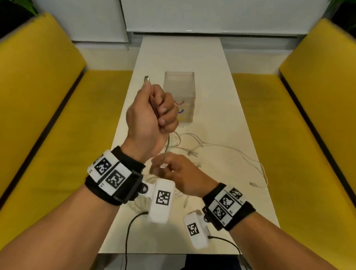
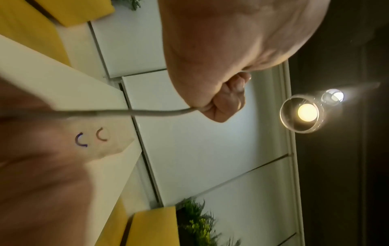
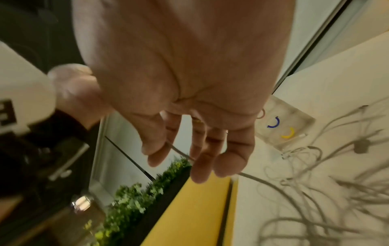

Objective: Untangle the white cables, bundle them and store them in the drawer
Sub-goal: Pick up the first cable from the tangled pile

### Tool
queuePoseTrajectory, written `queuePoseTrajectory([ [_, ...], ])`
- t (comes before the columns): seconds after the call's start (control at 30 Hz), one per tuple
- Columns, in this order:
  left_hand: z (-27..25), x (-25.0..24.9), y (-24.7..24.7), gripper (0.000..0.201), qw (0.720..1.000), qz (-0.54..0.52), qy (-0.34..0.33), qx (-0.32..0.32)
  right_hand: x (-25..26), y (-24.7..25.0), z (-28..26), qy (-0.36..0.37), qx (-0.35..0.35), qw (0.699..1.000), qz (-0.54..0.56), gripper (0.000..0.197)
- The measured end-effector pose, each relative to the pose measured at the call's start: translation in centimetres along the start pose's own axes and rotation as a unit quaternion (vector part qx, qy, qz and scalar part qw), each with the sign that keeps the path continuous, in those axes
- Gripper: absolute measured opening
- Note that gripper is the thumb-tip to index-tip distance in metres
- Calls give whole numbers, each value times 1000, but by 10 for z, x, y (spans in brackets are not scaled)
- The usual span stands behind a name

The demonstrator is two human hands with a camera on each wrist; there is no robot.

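My left hand [image 1: 153, 115] is raised above the white table [image 1: 229, 109] and grips a white cable [image 1: 166, 146] in its fist; the metal plug [image 1: 146, 79] sticks out above the knuckles. In the left wrist view the cable [image 2: 147, 113] leaves the curled fingers [image 2: 223, 99]. It drops to my right hand [image 1: 175, 173], lower and nearer me. There the fingers [image 3: 210, 158] hang relaxed, and the cable [image 3: 263, 181] runs past them without a plain grip. More white cables [image 1: 193, 147] lie tangled behind the hands. A small translucent drawer box [image 1: 178, 95] with coloured handles stands further back.
A coil of white cable [image 1: 139, 204] lies under my left wrist near the table's front edge. One long cable end [image 1: 255, 183] trails to the right. Yellow benches [image 1: 324, 138] flank the narrow table on both sides. A white wall closes the far end.
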State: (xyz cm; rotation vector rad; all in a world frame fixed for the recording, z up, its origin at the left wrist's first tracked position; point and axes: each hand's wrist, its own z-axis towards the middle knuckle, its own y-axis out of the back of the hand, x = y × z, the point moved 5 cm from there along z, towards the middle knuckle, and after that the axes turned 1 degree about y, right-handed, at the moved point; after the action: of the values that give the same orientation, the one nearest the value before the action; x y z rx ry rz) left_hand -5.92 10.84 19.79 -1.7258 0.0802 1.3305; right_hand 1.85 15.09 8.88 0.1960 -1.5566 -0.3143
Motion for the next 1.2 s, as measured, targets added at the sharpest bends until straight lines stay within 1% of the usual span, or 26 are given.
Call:
queuePoseTrajectory([
  [0.03, 1, -9, 2, 47, 1000, -1, -19, -3, -14, -4, 2, -2, -3, 1000, -17, 10],
  [0.07, 2, -20, 5, 47, 999, 0, -42, -12, -31, -5, 3, -21, -10, 999, -36, 11],
  [0.13, 2, -46, 11, 48, 995, 8, -96, -31, -71, -3, -1, -94, -19, 993, -71, 16],
  [0.2, 0, -71, 17, 49, 988, 16, -146, -49, -100, 5, -8, -147, -32, 985, -84, 17],
  [0.27, -2, -94, 27, 49, 979, 22, -189, -71, -116, 16, -14, -160, -49, 981, -95, 19],
  [0.33, 0, -117, 41, 50, 971, 12, -223, -85, -124, 25, -18, -171, -47, 976, -128, 18],
  [0.37, 2, -126, 47, 52, 969, -3, -235, -74, -128, 27, -21, -180, -44, 973, -135, 15],
  [0.43, 6, -139, 52, 57, 967, -41, -249, -37, -129, 28, -24, -179, -45, 977, -104, 8],
  [0.47, 6, -140, 51, 57, 967, -46, -249, -35, -125, 25, -24, -167, -50, 981, -83, 17],
  [0.57, -3, -125, 28, 50, 970, -7, -232, -74, -100, 8, -10, -126, -49, 989, -64, 53],
  [0.6, -6, -116, 17, 49, 973, -2, -223, -67, -90, 0, -1, -109, -48, 991, -66, 61],
  [0.63, -8, -108, 7, 48, 975, -1, -215, -52, -82, -7, 8, -93, -43, 992, -69, 63],
  [0.67, -9, -101, -2, 48, 977, 0, -209, -37, -78, -14, 17, -84, -31, 993, -79, 58],
  [0.7, -9, -97, -9, 49, 978, 3, -206, -29, -76, -19, 24, -86, -13, 991, -97, 45],
  [0.73, -9, -95, -13, 49, 978, 6, -209, -25, -76, -22, 27, -98, 8, 988, -116, 31],
  [0.77, -9, -97, -14, 49, 976, 10, -216, -25, -80, -23, 26, -124, 31, 984, -121, 22],
  [0.83, -10, -107, -9, 49, 972, 10, -233, -39, -91, -24, 16, -179, 69, 976, -100, 19],
  [0.87, -10, -112, -3, 49, 970, 10, -237, -51, -94, -23, 9, -193, 72, 975, -83, 19],
  [0.9, -8, -115, 5, 49, 969, 20, -239, -63, -98, -19, 5, -199, 57, 976, -63, 20],
  [0.93, -7, -116, 13, 50, 967, 46, -239, -72, -98, -13, 3, -192, 25, 980, -35, 20],
  [0.97, -5, -112, 20, 50, 964, 98, -236, -76, -95, -4, 2, -173, -16, 985, -9, 20],
  [1.0, -3, -104, 25, 50, 954, 176, -229, -75, -90, 6, 2, -149, -59, 987, 3, 19],
  [1.03, 0, -92, 30, 49, 934, 274, -218, -70, -81, 16, 2, -123, -92, 988, 4, 19],
  [1.07, 4, -75, 34, 44, 903, 376, -201, -56, -69, 25, 3, -97, -115, 989, 1, 18],
  [1.13, 11, -30, 42, 26, 832, 539, -132, 13, -42, 39, 6, -45, -130, 990, 8, 16],
  [1.2, 10, 10, 49, 10, 769, 634, -45, 76, -15, 48, 9, -3, -134, 991, 5, 17],
])
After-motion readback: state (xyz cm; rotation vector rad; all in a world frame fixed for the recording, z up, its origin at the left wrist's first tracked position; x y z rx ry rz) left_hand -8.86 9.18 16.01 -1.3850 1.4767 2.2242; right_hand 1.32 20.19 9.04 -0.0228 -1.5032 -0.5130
